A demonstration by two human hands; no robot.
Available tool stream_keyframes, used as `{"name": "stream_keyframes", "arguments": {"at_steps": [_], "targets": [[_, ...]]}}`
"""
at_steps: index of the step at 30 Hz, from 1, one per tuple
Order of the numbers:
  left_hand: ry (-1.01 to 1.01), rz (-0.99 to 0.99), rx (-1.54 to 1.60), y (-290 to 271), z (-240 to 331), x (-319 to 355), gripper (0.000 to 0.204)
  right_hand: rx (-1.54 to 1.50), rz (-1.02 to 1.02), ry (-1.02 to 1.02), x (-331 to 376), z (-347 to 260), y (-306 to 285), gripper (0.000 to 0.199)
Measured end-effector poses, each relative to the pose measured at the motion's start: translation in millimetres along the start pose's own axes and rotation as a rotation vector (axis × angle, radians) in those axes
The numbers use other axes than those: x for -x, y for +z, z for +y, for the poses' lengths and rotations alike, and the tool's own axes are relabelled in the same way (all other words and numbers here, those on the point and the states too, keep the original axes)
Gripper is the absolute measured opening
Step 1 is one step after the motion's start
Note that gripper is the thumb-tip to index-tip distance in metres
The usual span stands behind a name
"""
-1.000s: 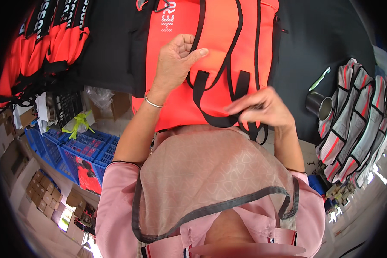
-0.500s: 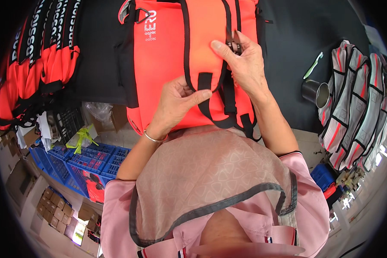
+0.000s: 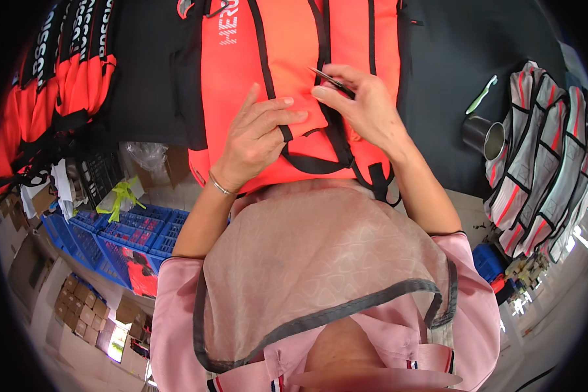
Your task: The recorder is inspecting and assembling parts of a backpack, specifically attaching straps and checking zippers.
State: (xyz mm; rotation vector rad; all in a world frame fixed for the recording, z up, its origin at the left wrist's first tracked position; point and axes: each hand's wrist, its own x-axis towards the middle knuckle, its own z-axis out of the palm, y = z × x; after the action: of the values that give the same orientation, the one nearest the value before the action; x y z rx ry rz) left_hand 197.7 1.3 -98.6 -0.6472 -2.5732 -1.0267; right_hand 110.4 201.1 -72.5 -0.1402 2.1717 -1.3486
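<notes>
1. Black cloth covers a worktable (image 3: 477, 78) seen from the head camera, with blue crates (image 3: 121, 235) on the floor below its near edge.
2. An orange backpack (image 3: 287, 59) lies at the table's middle, back panel up, black straps (image 3: 326, 150) running down it.
3. At the left edge lies a stack of orange and black packs (image 3: 52, 85); at the right edge, grey striped packs (image 3: 542, 163) beside a metal cup (image 3: 483, 137).
4. Left hand (image 3: 258, 140) rests on the orange panel, thumb and fingers pinching one strap.
5. Right hand (image 3: 362, 104) is closed around small dark snips (image 3: 330, 80), tips at a strap.
6. Trimming looks underway; whether loose threads remain is unclear.
</notes>
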Motion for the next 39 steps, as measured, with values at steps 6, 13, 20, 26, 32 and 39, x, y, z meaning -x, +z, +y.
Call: {"name": "stream_keyframes", "arguments": {"at_steps": [6,13,20,26,32,39], "targets": [[0.032,0.033,-0.009,9,-6,7,0.015,0.122,0.217,-0.135,51,-6,-14,0.035],[0.067,-0.007,-0.026,8,-7,4,0.013,0.657,0.357,-0.593,61,4,-10,0.028],[0.066,0.026,-0.029,13,-9,4,0.015,0.785,0.339,-0.643,60,-3,-7,0.030],[0.081,-0.007,-0.033,8,-11,0,0.015,0.822,0.319,-0.640,57,-3,-7,0.032],[0.079,0.006,-0.042,10,-10,-2,0.017,0.851,0.319,-0.674,58,1,-5,0.027],[0.070,-0.004,-0.030,11,-11,-3,0.018,0.827,0.309,-0.655,55,2,-5,0.027]]}}
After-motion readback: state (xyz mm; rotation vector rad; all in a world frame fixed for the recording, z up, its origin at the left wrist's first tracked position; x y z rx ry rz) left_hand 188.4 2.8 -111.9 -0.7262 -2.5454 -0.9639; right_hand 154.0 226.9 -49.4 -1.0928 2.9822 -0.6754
